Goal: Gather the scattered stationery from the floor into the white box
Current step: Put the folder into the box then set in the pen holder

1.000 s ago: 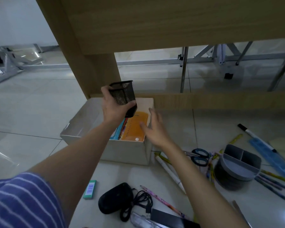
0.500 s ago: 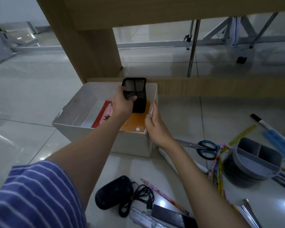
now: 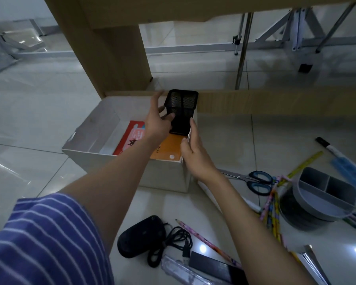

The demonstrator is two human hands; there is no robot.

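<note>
The mesh pen holder (image 3: 182,112) had been lowered into the white box (image 3: 95,138), far right corner. It was touched by the loosened left hand (image 3: 158,122); the box wall was steadied by the flat right hand (image 3: 193,153).

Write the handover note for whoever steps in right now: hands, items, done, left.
Left hand: fingers spread, touching the black mesh pen holder, which stands in the white box at its far right corner.
Right hand: open, flat against the box's right wall.
Done: orange folder, red booklet and mesh holder are in the box.
Left on the floor: scissors, grey organiser, pencils, marker, ruler.
</note>
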